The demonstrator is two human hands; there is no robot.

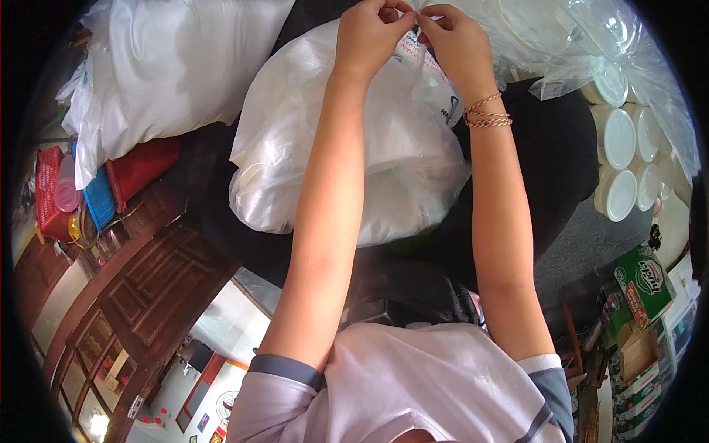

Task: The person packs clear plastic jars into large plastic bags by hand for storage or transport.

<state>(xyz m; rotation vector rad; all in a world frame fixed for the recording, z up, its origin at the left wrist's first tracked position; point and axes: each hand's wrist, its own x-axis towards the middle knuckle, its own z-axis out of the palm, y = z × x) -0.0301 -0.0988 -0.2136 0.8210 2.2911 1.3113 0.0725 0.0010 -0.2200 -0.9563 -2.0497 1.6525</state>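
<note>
A translucent white plastic bag (281, 133), bulging and with print on one side, rests across the dark-clothed legs. At its gathered top, near the upper edge of the view, my left hand (369, 37) is closed with thumb and fingers pinched on the bag. Close beside it, my right hand (461, 48) also pinches the gathered plastic, its fingers bent; braided bracelets circle that wrist. A small dark bit shows between the fingertips, too small to name. The bag's contents look whitish and cannot be made out.
A large white sack (177, 66) stands at upper left, above red (50, 192) and blue baskets (98, 198). At right are stacked tubs with white lids (615, 139) and a clear plastic bag (561, 37) of containers. Green boxes (644, 286) lie lower right; a wooden door (159, 288), lower left.
</note>
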